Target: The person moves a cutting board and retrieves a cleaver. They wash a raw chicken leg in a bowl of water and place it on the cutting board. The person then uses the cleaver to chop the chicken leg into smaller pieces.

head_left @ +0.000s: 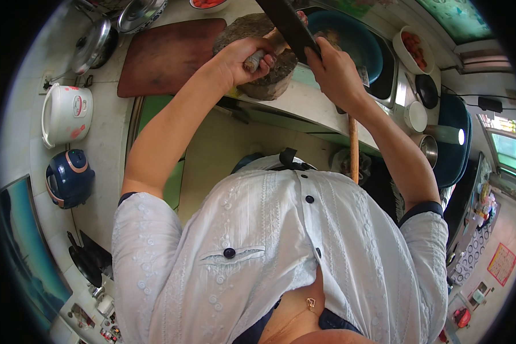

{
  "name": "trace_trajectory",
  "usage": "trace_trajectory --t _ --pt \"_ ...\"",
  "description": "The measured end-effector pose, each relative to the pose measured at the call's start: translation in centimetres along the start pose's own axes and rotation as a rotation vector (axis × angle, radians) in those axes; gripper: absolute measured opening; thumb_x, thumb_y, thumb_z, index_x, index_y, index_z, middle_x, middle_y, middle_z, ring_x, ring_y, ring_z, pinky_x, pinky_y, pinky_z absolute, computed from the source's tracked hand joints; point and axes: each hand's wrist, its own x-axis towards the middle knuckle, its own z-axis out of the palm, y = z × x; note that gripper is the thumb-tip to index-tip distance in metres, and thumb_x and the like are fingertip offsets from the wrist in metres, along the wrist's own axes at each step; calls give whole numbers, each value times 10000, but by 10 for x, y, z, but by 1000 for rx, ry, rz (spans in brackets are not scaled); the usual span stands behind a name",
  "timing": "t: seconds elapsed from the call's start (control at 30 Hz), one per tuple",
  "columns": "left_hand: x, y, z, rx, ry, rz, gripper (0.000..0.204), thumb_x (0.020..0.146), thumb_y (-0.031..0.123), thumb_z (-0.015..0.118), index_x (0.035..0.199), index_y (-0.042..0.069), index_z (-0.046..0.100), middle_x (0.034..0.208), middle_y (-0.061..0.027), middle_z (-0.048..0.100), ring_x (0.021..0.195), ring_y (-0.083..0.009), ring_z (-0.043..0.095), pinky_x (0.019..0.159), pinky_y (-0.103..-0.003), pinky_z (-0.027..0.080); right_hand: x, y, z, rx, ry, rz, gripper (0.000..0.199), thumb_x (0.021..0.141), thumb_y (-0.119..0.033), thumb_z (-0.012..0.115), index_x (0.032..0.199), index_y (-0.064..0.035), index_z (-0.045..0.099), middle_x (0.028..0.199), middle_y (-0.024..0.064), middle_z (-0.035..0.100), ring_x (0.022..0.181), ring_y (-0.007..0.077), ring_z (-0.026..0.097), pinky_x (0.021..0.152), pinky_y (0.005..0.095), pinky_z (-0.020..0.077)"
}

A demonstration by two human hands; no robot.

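Note:
My left hand is closed around a thick rod-like piece with a mottled grey-brown end. A paler, pinkish part of it runs from my fist toward the blade, but its exact kind I cannot make out. In my right hand is a cleaver with a broad dark blade, slanting up and left; my fingers hide its handle. The blade crosses over the far part of the held piece. Beneath both hands stands a thick round wooden chopping block, partly covered by my left hand.
A reddish-brown cutting board lies left of the block. To the right, a blue-green basin sits in the sink. Farther right is a white bowl of red pieces. A rice cooker stands at left; a wooden stick leans by the counter.

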Motion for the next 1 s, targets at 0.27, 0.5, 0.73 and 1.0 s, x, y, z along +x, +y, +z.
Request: trace_trajectory --t 0.27,0.5,0.73,1.0 --pt "17 23 -15 1680 323 396 358 780 316 550 769 -41 568 664 -121 561 549 -159 535 531 -324 411 31 -12 9 -172 -15 -71 225 865 -225 425 873 -6 477 723 216 583 686 400 560 609 462 452" --pt "22 47 -26 1844 247 408 408 781 374 546 861 -26 550 566 -141 522 518 -222 545 486 -324 441 36 -1 15 -275 10 -150 196 873 -227 437 888 -33 459 687 188 572 658 384 549 567 455 427" --pt "44 44 -67 1862 199 524 416 766 329 593 988 -20 554 727 -124 573 582 -213 528 568 -319 432 45 7 22 -290 5 -249 181 856 -229 464 883 -50 469 689 175 586 662 351 577 566 445 451" --pt "6 49 -42 1618 201 248 415 777 334 599 1029 12 533 694 -53 543 591 -132 508 455 -268 405 24 34 17 -258 -100 -179 195 866 -241 456 849 -47 455 636 175 554 624 374 545 553 461 428"
